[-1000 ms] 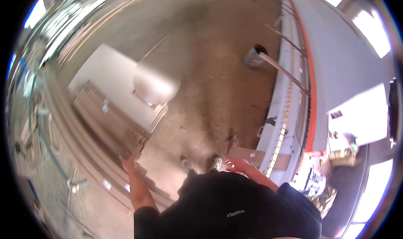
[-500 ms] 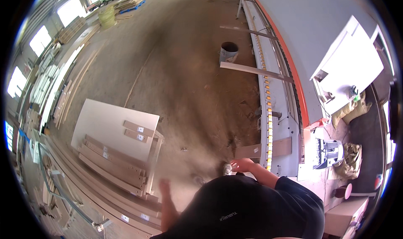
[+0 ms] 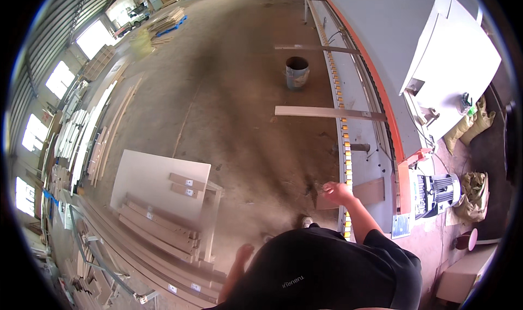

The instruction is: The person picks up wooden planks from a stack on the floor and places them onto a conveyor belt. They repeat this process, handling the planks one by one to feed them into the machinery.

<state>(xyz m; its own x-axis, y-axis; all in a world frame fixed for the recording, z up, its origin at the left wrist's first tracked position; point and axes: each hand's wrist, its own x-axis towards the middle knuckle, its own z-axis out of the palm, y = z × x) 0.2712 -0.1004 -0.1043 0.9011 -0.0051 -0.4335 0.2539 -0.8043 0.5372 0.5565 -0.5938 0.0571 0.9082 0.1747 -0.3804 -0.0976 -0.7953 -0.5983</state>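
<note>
My right hand [image 3: 338, 193] reaches out at the near end of the long machine, fingers loosely apart. It is over a brown board [image 3: 370, 191] lying across the machine's edge; whether it touches the board I cannot tell. Low beside my body is my left hand [image 3: 244, 253], empty, its fingers loosely bent and a little blurred. Nearest to it are long brown boards [image 3: 180, 274] and a low stand carrying a pale panel [image 3: 163, 171]. Two short brown strips [image 3: 187, 180] and a stack of drilled boards [image 3: 158, 228] lie on that panel.
A long machine with yellow-marked rollers [image 3: 347, 168] runs along the right. One strip [image 3: 305, 111] sticks out from it over the floor, with a metal bucket [image 3: 297, 73] farther off. A motor [image 3: 438, 193] and sacks [image 3: 473, 195] are at the right; timber [image 3: 81, 141] lines the left.
My right hand has moved up and right, over the board on the machine. My left hand has shifted right and lower. The view has turned and moved slightly, so the bucket and strip appear apart.
</note>
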